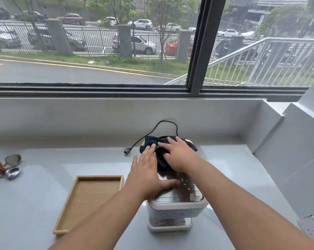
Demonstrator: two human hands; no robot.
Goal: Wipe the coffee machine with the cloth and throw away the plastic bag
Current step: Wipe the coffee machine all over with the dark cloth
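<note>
A white coffee machine with a metal top stands on the grey counter in front of me. A dark cloth lies bunched on the back part of its top. My right hand presses flat on the cloth, fingers spread. Beside it, my left hand rests flat on the machine's top at the left, its fingertips touching the cloth's edge and its thumb on the metal. No plastic bag is in view.
An empty wooden tray lies left of the machine. The machine's black cord and unplugged plug trail behind it. Portafilter parts and a tamper sit at the far left. A wall socket is at the right. A window runs behind the counter.
</note>
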